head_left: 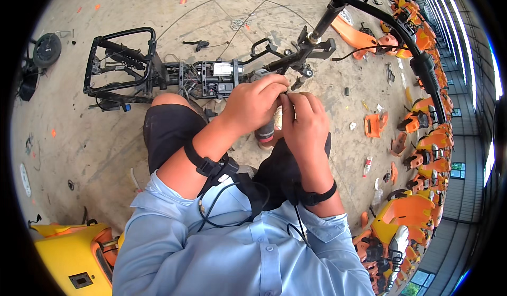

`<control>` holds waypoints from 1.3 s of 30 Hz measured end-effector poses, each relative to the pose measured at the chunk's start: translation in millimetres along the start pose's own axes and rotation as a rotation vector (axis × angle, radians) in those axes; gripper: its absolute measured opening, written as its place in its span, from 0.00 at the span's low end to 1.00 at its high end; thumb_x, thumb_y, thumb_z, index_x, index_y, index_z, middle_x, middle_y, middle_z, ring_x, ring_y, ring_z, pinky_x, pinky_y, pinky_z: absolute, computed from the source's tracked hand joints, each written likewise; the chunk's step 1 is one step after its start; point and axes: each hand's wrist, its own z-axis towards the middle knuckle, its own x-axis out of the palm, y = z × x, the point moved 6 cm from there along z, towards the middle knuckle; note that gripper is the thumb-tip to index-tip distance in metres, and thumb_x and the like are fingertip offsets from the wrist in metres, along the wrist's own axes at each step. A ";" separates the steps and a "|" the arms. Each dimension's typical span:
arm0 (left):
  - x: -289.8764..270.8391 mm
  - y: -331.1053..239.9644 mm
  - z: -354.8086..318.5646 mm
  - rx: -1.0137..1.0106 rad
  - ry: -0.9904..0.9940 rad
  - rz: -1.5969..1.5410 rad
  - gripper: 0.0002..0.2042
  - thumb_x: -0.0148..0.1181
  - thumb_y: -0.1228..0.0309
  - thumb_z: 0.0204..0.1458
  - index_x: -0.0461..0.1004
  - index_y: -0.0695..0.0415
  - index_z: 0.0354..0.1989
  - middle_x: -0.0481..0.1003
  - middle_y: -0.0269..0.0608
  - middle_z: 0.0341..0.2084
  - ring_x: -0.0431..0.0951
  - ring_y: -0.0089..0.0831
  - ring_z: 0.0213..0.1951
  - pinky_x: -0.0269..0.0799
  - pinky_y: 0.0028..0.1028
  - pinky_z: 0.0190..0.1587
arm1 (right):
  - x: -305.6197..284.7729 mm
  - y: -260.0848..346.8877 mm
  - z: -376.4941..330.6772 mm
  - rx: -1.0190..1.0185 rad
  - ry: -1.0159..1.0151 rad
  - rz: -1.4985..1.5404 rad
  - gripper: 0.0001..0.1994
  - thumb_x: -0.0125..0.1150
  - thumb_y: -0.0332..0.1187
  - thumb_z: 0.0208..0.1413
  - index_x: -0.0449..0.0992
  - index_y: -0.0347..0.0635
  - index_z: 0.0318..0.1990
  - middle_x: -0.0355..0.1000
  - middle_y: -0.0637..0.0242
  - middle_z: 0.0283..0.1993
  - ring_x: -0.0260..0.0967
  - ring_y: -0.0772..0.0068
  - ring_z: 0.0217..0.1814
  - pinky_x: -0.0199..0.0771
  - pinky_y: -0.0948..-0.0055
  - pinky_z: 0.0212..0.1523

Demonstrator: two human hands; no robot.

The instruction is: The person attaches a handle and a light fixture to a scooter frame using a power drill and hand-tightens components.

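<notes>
Left hand (pixel 257 101), right hand (pixel 308 120): fingertips drawn together, pinching small dark piece (pixel 285 92), mostly hidden, centre of frame. Step in hand, by appearance: two-handed fingerwork on that piece. Next move: probably calls for steady fingertips. Beyond: stripped scooter (pixel 205 78), upper centre; handlebar (pixel 425 70), upper right; concrete floor (pixel 100 164), all around.

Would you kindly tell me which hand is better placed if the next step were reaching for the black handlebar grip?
Probably the right hand: it is nearer the handlebar grip, which lies off to the person's right. The left hand sits farther away and would likely have to reach across the right.
</notes>
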 end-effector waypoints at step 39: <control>29.3 52.1 -43.7 -0.854 0.293 -0.525 0.50 0.83 0.56 0.40 0.57 0.63 0.69 0.73 0.48 0.55 0.73 0.33 0.57 0.70 0.33 0.60 | 35.7 -48.4 -60.1 0.478 0.563 0.519 0.27 0.74 0.43 0.54 0.75 0.35 0.55 0.80 0.50 0.43 0.79 0.56 0.45 0.78 0.64 0.43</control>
